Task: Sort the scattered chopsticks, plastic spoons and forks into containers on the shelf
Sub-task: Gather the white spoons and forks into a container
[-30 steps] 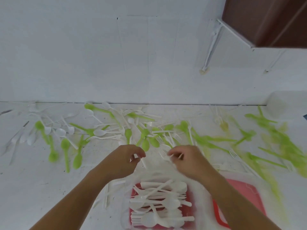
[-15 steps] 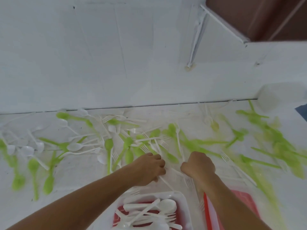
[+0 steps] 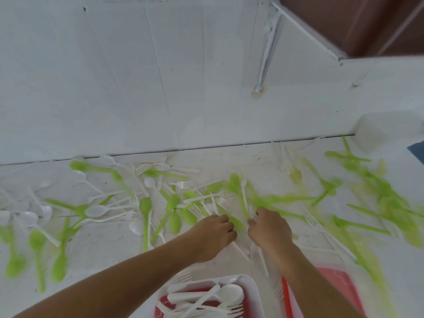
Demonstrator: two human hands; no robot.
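Note:
White and green plastic spoons and forks lie scattered over the white shelf surface [image 3: 103, 253]. My left hand [image 3: 212, 236] rests knuckles-up on the pile, fingers curled, and a white utensil handle [image 3: 239, 249] sticks out from under it. My right hand [image 3: 269, 228] is close beside it, fingertips curled down at the handle end of a white fork [image 3: 243, 193] that lies over green spoons [image 3: 236, 180]. A white tray [image 3: 254, 288] with a red bottom holds several white spoons and forks at the bottom centre.
A red tray [image 3: 332, 278] sits at the bottom right, partly behind my right forearm. A pale translucent container [image 3: 387, 127] stands at the far right against the white wall. A white bracket [image 3: 263, 53] holds a brown shelf overhead.
Both hands moved forward from above the white tray into the pile and lowered onto it. The view shifted, so the tray now sits lower in the frame.

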